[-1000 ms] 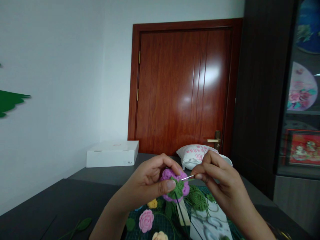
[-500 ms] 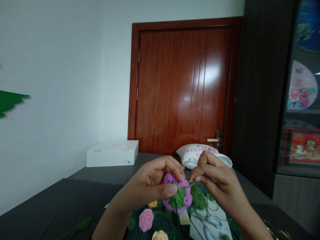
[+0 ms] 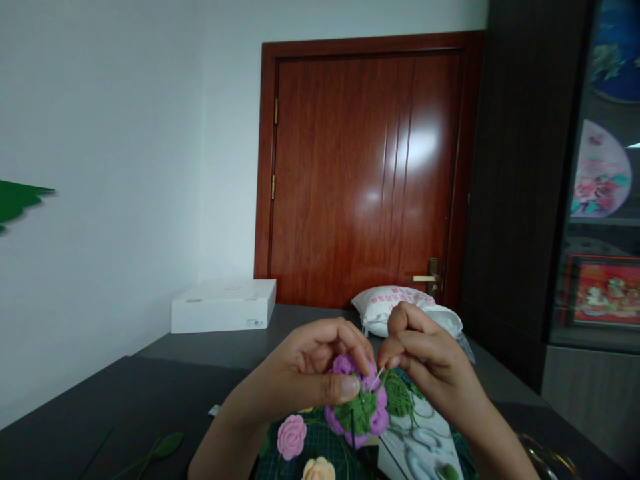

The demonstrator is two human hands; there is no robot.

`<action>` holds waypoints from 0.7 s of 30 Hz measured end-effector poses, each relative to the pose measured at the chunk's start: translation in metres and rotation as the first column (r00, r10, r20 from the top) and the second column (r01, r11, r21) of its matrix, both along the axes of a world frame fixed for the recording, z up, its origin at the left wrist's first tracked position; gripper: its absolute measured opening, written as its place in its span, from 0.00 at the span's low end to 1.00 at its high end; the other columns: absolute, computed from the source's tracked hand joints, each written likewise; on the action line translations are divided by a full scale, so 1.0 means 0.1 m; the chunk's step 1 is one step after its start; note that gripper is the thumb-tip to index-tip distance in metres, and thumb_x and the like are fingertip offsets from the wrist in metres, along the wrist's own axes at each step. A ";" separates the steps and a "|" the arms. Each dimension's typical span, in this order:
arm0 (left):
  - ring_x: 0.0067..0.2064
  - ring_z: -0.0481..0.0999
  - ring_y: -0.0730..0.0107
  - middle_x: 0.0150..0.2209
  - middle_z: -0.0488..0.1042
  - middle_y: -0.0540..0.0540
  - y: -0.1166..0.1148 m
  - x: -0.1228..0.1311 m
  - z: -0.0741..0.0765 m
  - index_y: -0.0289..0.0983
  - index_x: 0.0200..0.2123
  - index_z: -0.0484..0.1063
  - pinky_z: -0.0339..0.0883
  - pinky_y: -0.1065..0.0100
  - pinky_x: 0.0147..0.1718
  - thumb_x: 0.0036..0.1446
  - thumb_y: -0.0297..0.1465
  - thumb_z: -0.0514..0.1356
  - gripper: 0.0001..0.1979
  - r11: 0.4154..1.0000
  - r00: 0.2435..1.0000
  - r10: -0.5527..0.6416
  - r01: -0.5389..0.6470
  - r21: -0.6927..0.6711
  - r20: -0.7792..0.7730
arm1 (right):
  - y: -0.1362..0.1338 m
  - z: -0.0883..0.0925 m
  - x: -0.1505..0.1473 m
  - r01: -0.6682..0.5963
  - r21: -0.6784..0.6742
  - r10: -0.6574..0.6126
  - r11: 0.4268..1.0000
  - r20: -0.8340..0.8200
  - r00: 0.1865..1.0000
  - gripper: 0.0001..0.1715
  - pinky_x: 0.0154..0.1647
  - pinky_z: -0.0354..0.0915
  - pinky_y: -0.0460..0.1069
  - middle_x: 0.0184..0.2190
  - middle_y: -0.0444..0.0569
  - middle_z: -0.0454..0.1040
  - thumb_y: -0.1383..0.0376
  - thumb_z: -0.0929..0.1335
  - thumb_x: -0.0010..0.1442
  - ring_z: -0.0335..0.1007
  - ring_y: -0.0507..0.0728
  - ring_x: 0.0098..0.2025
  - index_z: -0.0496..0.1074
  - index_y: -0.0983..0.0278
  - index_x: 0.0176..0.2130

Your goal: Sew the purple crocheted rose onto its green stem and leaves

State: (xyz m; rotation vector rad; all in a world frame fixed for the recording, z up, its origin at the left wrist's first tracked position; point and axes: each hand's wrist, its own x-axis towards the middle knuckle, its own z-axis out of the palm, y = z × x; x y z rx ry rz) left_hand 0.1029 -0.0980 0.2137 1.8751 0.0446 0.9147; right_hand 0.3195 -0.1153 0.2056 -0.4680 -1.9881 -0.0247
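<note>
My left hand [image 3: 310, 367] grips a purple crochet flower [image 3: 357, 417] with a green crocheted centre, its thumb pressed on the green part. My right hand [image 3: 425, 350] pinches a thin metal needle [image 3: 381, 376] between thumb and fingers, right at the flower's upper edge. A green yarn strand runs from the flower toward the needle. Below the right hand lies a tangle of green yarn [image 3: 399, 395]. The fingers hide part of the flower.
A green grid mat [image 3: 317, 443] on the dark table [image 3: 100, 407] holds a pink crochet rose [image 3: 292, 437] and a peach one [image 3: 319, 470]. A white box [image 3: 223, 307] and white bag [image 3: 400, 310] stand behind, before a red-brown door [image 3: 360, 173].
Both hands and the flower have sunk slightly lower in view. The needle now points more steeply upward, and the flower has turned a little in my left hand.
</note>
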 end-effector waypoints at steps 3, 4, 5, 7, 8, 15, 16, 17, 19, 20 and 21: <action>0.43 0.71 0.65 0.40 0.71 0.43 0.01 0.00 0.00 0.35 0.39 0.74 0.64 0.65 0.43 0.58 0.30 0.64 0.06 1.000 0.999 0.025 -0.026 0.013 0.023 | -0.02 -0.01 -0.01 0.033 -0.036 -0.032 0.999 0.008 0.999 0.14 0.28 0.60 0.48 0.27 0.43 0.62 0.66 0.65 0.67 0.63 0.54 0.30 0.76 0.60 0.31; 0.42 0.70 0.65 0.40 0.71 0.43 0.02 0.00 -0.01 0.35 0.39 0.73 0.64 0.66 0.42 0.59 0.30 0.64 0.06 0.999 0.999 0.035 -0.036 0.018 0.028 | -0.03 -0.01 -0.01 0.049 -0.043 -0.049 0.998 0.012 0.999 0.13 0.28 0.59 0.48 0.27 0.43 0.61 0.66 0.66 0.67 0.63 0.54 0.30 0.76 0.60 0.32; 0.42 0.70 0.66 0.40 0.70 0.43 0.03 0.00 -0.01 0.35 0.39 0.73 0.64 0.66 0.42 0.59 0.30 0.64 0.06 0.999 0.998 0.045 -0.046 0.024 0.031 | -0.03 -0.02 -0.01 0.062 -0.046 -0.062 0.997 0.015 0.998 0.13 0.28 0.59 0.48 0.27 0.43 0.61 0.66 0.66 0.67 0.63 0.54 0.30 0.76 0.60 0.32; 0.42 0.70 0.66 0.40 0.69 0.44 0.04 0.00 -0.01 0.35 0.39 0.73 0.65 0.66 0.41 0.59 0.30 0.64 0.06 0.998 0.997 0.064 -0.065 0.027 0.032 | -0.04 -0.03 -0.02 0.081 -0.038 -0.081 0.996 0.010 0.997 0.12 0.27 0.59 0.48 0.27 0.43 0.62 0.66 0.66 0.67 0.63 0.54 0.29 0.76 0.60 0.31; 0.42 0.70 0.66 0.40 0.69 0.44 0.04 0.00 -0.02 0.35 0.39 0.73 0.65 0.66 0.40 0.59 0.30 0.64 0.06 0.997 0.996 0.077 -0.078 0.022 0.036 | -0.04 -0.03 -0.03 0.098 -0.023 -0.098 0.995 0.002 0.995 0.12 0.28 0.59 0.48 0.27 0.43 0.62 0.67 0.66 0.66 0.63 0.54 0.29 0.75 0.60 0.31; 0.42 0.70 0.67 0.39 0.69 0.46 0.07 0.07 -0.05 0.35 0.39 0.72 0.64 0.67 0.41 0.59 0.30 0.65 0.07 0.981 0.969 0.195 -0.193 -0.031 0.154 | -0.06 -0.09 -0.15 0.371 0.093 -0.373 0.924 0.002 0.928 0.13 0.34 0.65 0.49 0.33 0.47 0.71 0.73 0.64 0.66 0.71 0.55 0.34 0.74 0.61 0.45; 0.43 0.70 0.67 0.38 0.70 0.46 0.07 0.09 -0.05 0.35 0.39 0.72 0.64 0.67 0.41 0.59 0.30 0.65 0.06 0.977 0.962 0.215 -0.211 -0.039 0.169 | -0.08 -0.10 -0.17 0.394 0.099 -0.396 0.914 0.005 0.918 0.14 0.35 0.66 0.49 0.34 0.47 0.72 0.73 0.63 0.66 0.72 0.56 0.35 0.73 0.60 0.46; 0.43 0.70 0.67 0.38 0.70 0.46 0.07 0.10 -0.06 0.35 0.38 0.72 0.64 0.67 0.41 0.59 0.29 0.64 0.06 0.972 0.956 0.235 -0.231 -0.046 0.177 | -0.10 -0.12 -0.19 0.412 0.101 -0.415 0.905 0.008 0.910 0.15 0.36 0.67 0.49 0.35 0.48 0.73 0.74 0.62 0.66 0.73 0.56 0.37 0.72 0.60 0.48; 0.42 0.71 0.68 0.37 0.70 0.47 0.06 0.13 -0.07 0.35 0.38 0.71 0.64 0.67 0.42 0.58 0.29 0.65 0.06 0.963 0.946 0.269 -0.262 -0.059 0.180 | -0.14 -0.15 -0.22 0.444 0.101 -0.448 0.890 0.014 0.894 0.17 0.38 0.68 0.51 0.37 0.48 0.74 0.74 0.61 0.66 0.75 0.57 0.39 0.70 0.59 0.50; 0.41 0.71 0.68 0.37 0.70 0.47 0.06 0.15 -0.08 0.34 0.38 0.71 0.64 0.67 0.41 0.58 0.29 0.65 0.07 0.959 0.942 0.282 -0.273 -0.071 0.180 | -0.16 -0.16 -0.23 0.462 0.097 -0.466 0.882 0.020 0.885 0.17 0.39 0.68 0.51 0.38 0.49 0.75 0.74 0.61 0.67 0.75 0.58 0.39 0.69 0.59 0.50; 0.41 0.71 0.68 0.37 0.70 0.47 0.05 0.17 -0.09 0.34 0.38 0.71 0.64 0.67 0.41 0.57 0.29 0.66 0.08 0.955 0.940 0.294 -0.283 -0.088 0.175 | -0.18 -0.17 -0.24 0.477 0.094 -0.481 0.874 0.030 0.876 0.16 0.39 0.68 0.52 0.38 0.49 0.76 0.73 0.60 0.67 0.75 0.58 0.39 0.68 0.59 0.51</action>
